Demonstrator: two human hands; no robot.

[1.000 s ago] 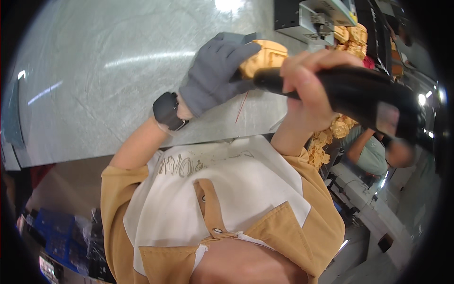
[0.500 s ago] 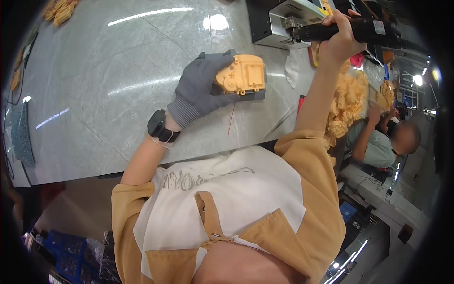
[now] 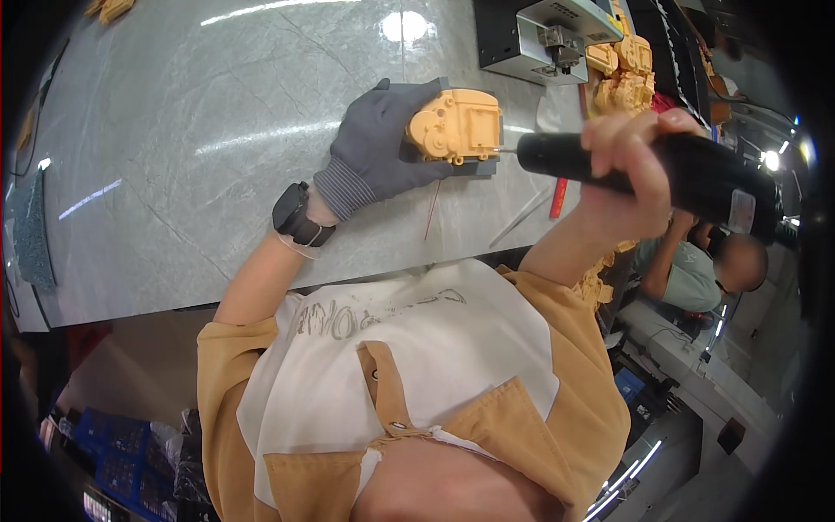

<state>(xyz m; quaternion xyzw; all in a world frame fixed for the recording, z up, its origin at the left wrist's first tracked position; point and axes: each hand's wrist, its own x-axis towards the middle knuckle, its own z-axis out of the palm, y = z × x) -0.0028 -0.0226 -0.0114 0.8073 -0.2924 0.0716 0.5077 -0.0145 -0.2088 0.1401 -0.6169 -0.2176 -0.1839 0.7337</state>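
An orange plastic housing (image 3: 465, 123) sits in a dark grey block fixture (image 3: 474, 168) on the table. My gloved left hand (image 3: 383, 135) grips the housing's left side, fingers above and thumb below. Bare and slightly blurred, my right hand (image 3: 633, 161) is wrapped round a black electric screwdriver (image 3: 557, 159). Its thin bit points left, with the tip close by the lower right corner of the housing. I cannot tell whether the tip touches it or carries a screw.
A metal box-shaped machine (image 3: 544, 43) stands at the back right. Beyond it lie several orange housings (image 3: 626, 91). Tweezers (image 3: 520, 217) and a red strip (image 3: 558, 198) lie near the table's front edge (image 3: 348, 277). A co-worker (image 3: 691, 270) sits at the right.
My right hand has brought the screwdriver from the machine at the back right down and toward the housing. My left hand still grips the housing, which appears slightly farther right in view.
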